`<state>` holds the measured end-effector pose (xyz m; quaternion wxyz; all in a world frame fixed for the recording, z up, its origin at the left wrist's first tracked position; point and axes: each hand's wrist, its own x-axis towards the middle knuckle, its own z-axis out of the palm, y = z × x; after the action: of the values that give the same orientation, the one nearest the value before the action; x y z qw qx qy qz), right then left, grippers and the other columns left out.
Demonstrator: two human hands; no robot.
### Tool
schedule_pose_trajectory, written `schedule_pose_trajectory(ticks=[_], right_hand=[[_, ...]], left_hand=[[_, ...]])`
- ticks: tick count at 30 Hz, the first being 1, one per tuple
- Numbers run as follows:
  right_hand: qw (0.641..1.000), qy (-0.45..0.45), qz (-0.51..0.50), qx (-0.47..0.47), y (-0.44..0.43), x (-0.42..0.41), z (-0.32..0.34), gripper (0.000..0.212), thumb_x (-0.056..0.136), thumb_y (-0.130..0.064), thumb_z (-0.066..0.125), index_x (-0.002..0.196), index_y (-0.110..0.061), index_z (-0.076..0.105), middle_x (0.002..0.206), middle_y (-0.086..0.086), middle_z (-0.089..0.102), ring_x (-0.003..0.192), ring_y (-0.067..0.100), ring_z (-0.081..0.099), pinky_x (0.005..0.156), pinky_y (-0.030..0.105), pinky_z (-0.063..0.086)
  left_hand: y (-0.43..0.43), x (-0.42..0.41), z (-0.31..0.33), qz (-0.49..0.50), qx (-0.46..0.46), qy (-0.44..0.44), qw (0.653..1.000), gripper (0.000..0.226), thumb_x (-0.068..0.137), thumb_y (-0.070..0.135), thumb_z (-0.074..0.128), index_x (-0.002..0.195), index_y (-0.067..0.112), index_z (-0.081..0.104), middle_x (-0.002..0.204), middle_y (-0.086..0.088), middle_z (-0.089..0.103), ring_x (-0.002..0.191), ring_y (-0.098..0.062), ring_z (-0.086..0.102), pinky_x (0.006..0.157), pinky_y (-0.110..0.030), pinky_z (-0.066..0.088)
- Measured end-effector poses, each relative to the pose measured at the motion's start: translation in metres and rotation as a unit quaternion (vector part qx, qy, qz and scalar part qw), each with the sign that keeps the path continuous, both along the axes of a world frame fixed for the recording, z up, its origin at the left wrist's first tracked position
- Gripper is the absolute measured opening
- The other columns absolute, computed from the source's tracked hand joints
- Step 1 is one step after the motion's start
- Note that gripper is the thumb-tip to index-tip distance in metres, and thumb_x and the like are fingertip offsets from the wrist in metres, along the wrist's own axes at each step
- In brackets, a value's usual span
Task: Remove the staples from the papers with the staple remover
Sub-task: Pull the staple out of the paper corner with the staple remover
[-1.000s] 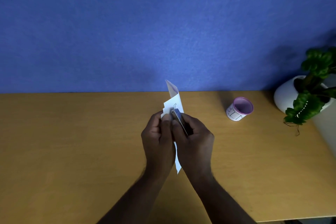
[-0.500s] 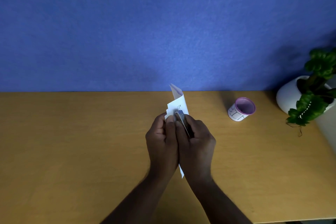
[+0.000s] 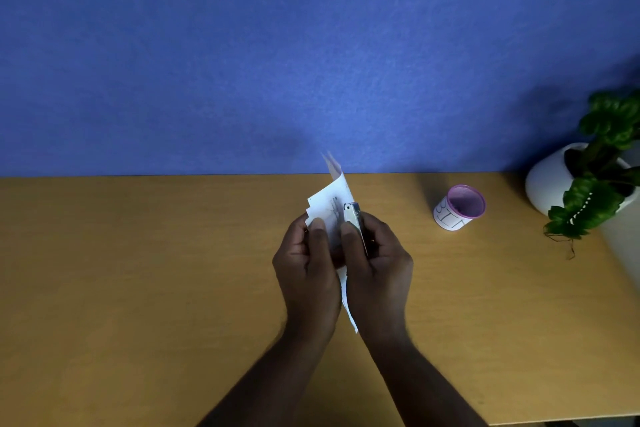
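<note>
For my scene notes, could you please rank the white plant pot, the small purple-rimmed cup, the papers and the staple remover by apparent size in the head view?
1. White plant pot, partly cut off
2. Papers, partly hidden by hands; nearer, so unsure against the cup
3. Purple-rimmed cup
4. Staple remover, mostly hidden

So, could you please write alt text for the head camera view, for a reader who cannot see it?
Two bare hands hold folded white papers above a wooden desk: the left hand pinches the sheets and the right hand presses a metal staple remover against them. A small purple-rimmed cup and a potted plant stand at right, against a blue wall.
</note>
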<state>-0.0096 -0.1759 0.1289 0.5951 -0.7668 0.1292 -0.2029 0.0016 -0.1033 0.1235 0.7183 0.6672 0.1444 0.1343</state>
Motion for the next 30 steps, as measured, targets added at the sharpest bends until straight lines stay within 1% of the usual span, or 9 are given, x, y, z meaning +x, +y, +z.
schedule_pose_trajectory(ticks=[3, 6, 8, 12, 15, 19, 24, 26, 30], right_hand=[[1.000, 0.007, 0.014, 0.022, 0.000, -0.001, 0.002, 0.011, 0.100, -0.028, 0.065, 0.093, -0.024, 0.074, 0.078, -0.001, 0.075, 0.067, 0.020, 0.070, 0.058, 0.043, 0.059], [1.000, 0.021, 0.015, 0.012, -0.001, -0.002, 0.005, 0.013, 0.094, -0.036, 0.069, 0.099, -0.026, 0.075, 0.082, -0.005, 0.077, 0.072, 0.016, 0.072, 0.064, 0.041, 0.061], [0.999, 0.026, 0.020, 0.013, -0.002, -0.003, 0.006, 0.014, 0.093, -0.035, 0.072, 0.103, -0.026, 0.076, 0.084, -0.007, 0.078, 0.075, 0.015, 0.075, 0.065, 0.040, 0.062], [0.999, 0.020, 0.026, 0.012, -0.001, -0.005, 0.011, 0.011, 0.094, -0.031, 0.077, 0.103, -0.024, 0.075, 0.081, -0.005, 0.077, 0.070, 0.016, 0.074, 0.061, 0.043, 0.060], [1.000, 0.015, 0.024, 0.009, 0.000, -0.005, 0.015, 0.007, 0.094, -0.025, 0.079, 0.097, -0.023, 0.073, 0.077, -0.004, 0.075, 0.066, 0.017, 0.072, 0.059, 0.042, 0.059], [1.000, 0.017, 0.021, -0.008, 0.003, -0.008, 0.020, 0.010, 0.092, -0.033, 0.075, 0.088, -0.027, 0.069, 0.075, -0.003, 0.073, 0.065, 0.019, 0.070, 0.058, 0.043, 0.058], [1.000, 0.016, 0.013, -0.001, 0.003, -0.011, 0.020, 0.009, 0.096, -0.024, 0.080, 0.093, -0.025, 0.071, 0.078, -0.005, 0.074, 0.065, 0.018, 0.072, 0.058, 0.043, 0.059], [1.000, 0.012, 0.011, 0.003, 0.003, -0.011, 0.021, 0.008, 0.096, -0.025, 0.080, 0.094, -0.024, 0.071, 0.079, -0.007, 0.075, 0.066, 0.017, 0.072, 0.058, 0.040, 0.060], [1.000, 0.008, 0.007, 0.001, 0.007, -0.010, 0.024, 0.011, 0.097, -0.023, 0.079, 0.093, -0.029, 0.070, 0.082, -0.014, 0.075, 0.068, 0.010, 0.073, 0.056, 0.019, 0.056]], left_hand=[[0.001, 0.001, 0.002, -0.013, -0.022, 0.004, 1.000, 0.027, 0.108, 0.024, 0.054, 0.095, 0.018, 0.076, 0.081, 0.001, 0.076, 0.073, -0.015, 0.068, 0.064, -0.040, 0.055], [0.001, 0.001, 0.005, -0.035, -0.085, 0.005, 0.996, 0.026, 0.106, 0.026, 0.058, 0.086, 0.019, 0.074, 0.073, 0.005, 0.067, 0.071, -0.017, 0.060, 0.067, -0.042, 0.048], [0.002, 0.002, 0.008, -0.035, -0.112, 0.005, 0.993, 0.027, 0.105, 0.032, 0.064, 0.087, 0.015, 0.075, 0.072, 0.002, 0.066, 0.072, -0.019, 0.060, 0.069, -0.042, 0.049], [0.001, 0.007, 0.013, -0.013, -0.123, 0.008, 0.992, 0.027, 0.103, 0.032, 0.066, 0.086, 0.015, 0.076, 0.072, 0.001, 0.068, 0.072, -0.019, 0.061, 0.071, -0.043, 0.051], [0.000, 0.007, 0.013, -0.014, -0.130, 0.011, 0.991, 0.026, 0.104, 0.031, 0.065, 0.088, 0.013, 0.076, 0.075, -0.006, 0.067, 0.074, -0.026, 0.061, 0.072, -0.047, 0.052], [-0.001, 0.003, 0.014, -0.009, -0.114, 0.007, 0.993, 0.030, 0.106, 0.034, 0.063, 0.086, 0.014, 0.072, 0.073, -0.007, 0.064, 0.071, -0.026, 0.058, 0.067, -0.048, 0.051], [-0.003, 0.002, 0.019, -0.016, -0.125, 0.014, 0.992, 0.028, 0.104, 0.036, 0.063, 0.083, 0.021, 0.072, 0.077, -0.008, 0.069, 0.075, -0.027, 0.063, 0.072, -0.048, 0.055], [-0.004, 0.001, 0.020, -0.017, -0.132, 0.014, 0.991, 0.027, 0.105, 0.035, 0.063, 0.083, 0.022, 0.073, 0.079, -0.010, 0.070, 0.077, -0.028, 0.064, 0.073, -0.048, 0.056], [-0.004, 0.000, 0.019, -0.012, -0.138, 0.020, 0.990, 0.029, 0.112, 0.027, 0.062, 0.086, 0.020, 0.073, 0.077, -0.008, 0.070, 0.074, -0.025, 0.063, 0.072, -0.043, 0.055]])
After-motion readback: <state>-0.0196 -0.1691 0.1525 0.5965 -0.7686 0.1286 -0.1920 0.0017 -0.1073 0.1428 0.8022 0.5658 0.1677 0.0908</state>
